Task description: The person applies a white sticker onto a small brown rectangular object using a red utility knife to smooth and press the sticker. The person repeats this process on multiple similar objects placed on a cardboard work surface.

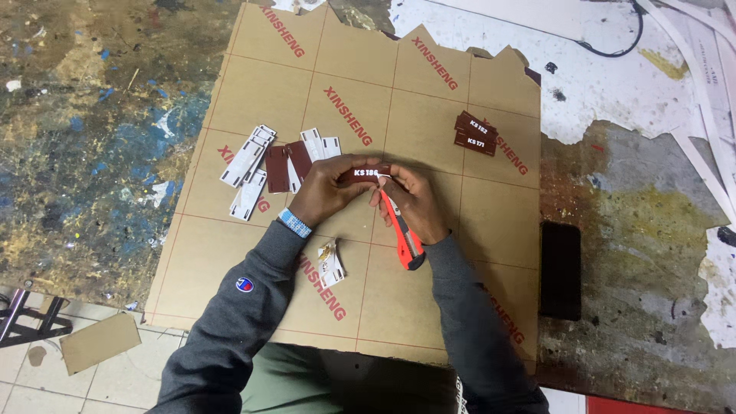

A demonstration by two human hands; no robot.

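brown tag (pixel 365 173) with white lettering sits pinched between both hands, just above the middle of the paper-covered sheet (pixel 429 253) that serves as a work surface. left hand (pixel 326 192) is closed on the tag's left end, thumb and fingers wrapped round it. right hand (pixel 410 201) grips an orange utility knife (pixel 401 234), its handle running back under the palm toward the wrist, while its fingertips pick at the tag's right end, where a sliver of white film seems to be lifting; whether the blade is out cannot be told.

judging by how things lie, the work looks partly done. up and to the right of the right hand, well apart from it, a small stack of finished brown tags (pixel 475 133) lies with lettering showing. to the left of the left hand, near it, a loose heap of white-backed and brown pieces (pixel 272 165) appears untouched, so more seems left than done. just below the left wrist lie crumpled peelings (pixel 330 262). a dark phone (pixel 560 268) rests to the right of the right forearm, on the stained table (pixel 636 230).
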